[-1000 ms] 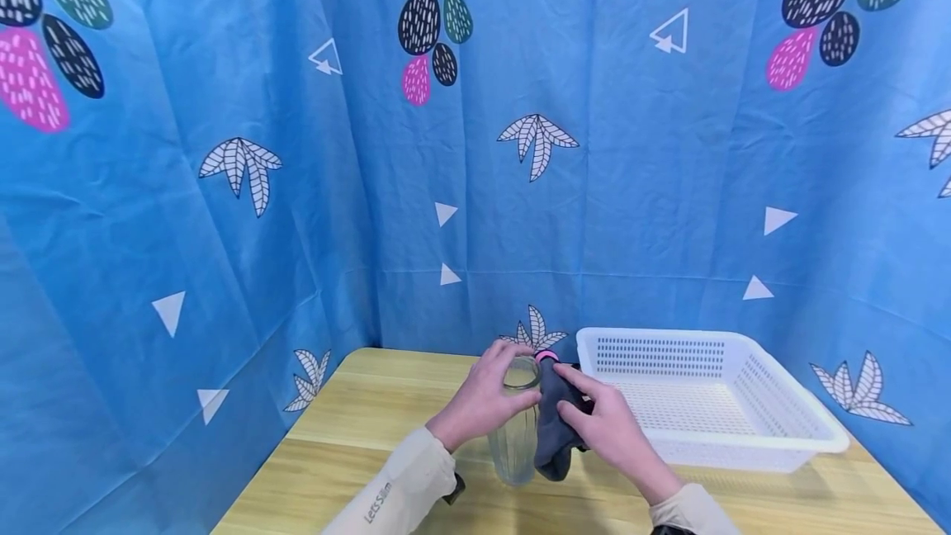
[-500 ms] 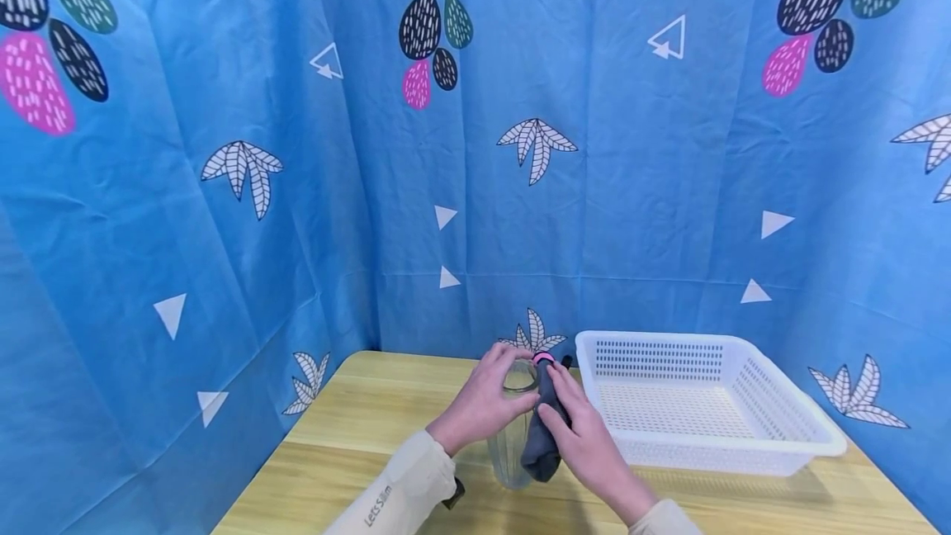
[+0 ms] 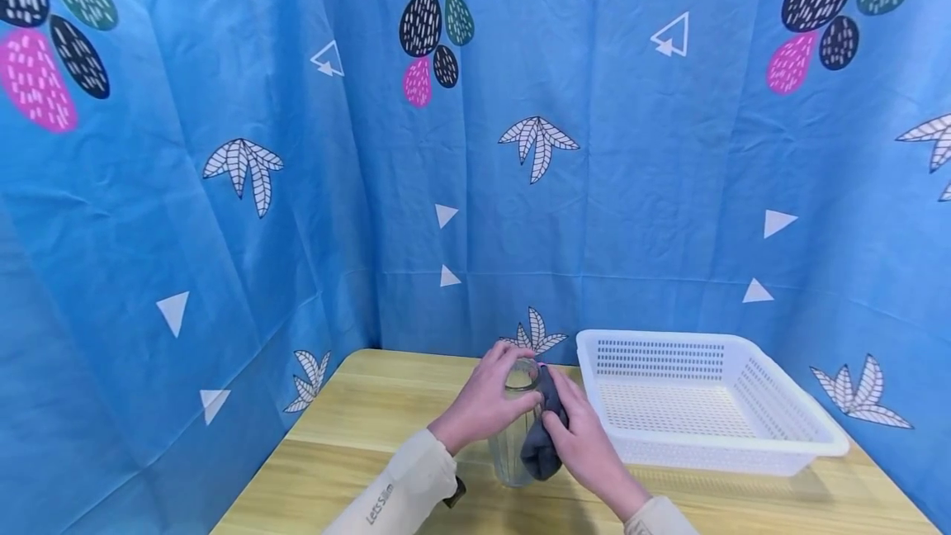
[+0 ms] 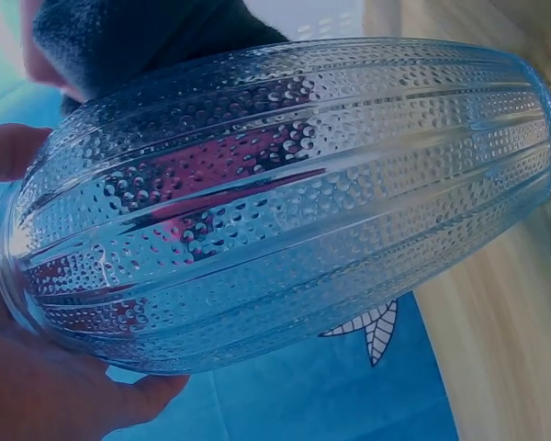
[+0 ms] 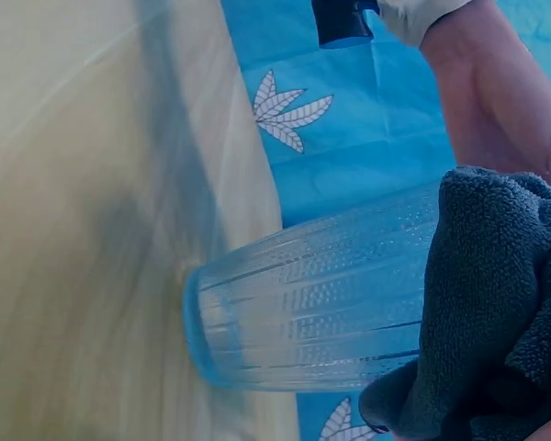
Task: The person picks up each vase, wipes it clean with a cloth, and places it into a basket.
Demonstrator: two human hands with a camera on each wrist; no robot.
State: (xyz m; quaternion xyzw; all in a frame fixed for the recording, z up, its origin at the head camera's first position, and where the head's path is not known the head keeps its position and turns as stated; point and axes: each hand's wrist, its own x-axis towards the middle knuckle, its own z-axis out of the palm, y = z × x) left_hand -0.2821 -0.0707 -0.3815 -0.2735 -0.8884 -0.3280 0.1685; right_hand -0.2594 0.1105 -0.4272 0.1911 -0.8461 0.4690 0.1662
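A clear textured glass vase (image 3: 509,454) stands upright on the wooden table. My left hand (image 3: 486,400) grips it round the rim, thumb on the near side and fingers over the far side. In the left wrist view the vase (image 4: 303,211) shows ribs and a dimpled surface. My right hand (image 3: 589,446) holds a bunched dark grey cloth (image 3: 541,448) against the vase's right side. The cloth (image 5: 482,285) covers the upper part of the vase in the right wrist view, where most of the right hand's fingers are hidden.
To the right on the table (image 3: 357,436) sits a white perforated plastic basket (image 3: 728,454), close to the right hand. A blue patterned curtain (image 3: 475,188) hangs behind the table and along its sides.
My right hand has shifted left and turned, bringing the cloth closer round the vase's side. The cloth's pink edge shows less now. The left hand and vase have stayed in place.
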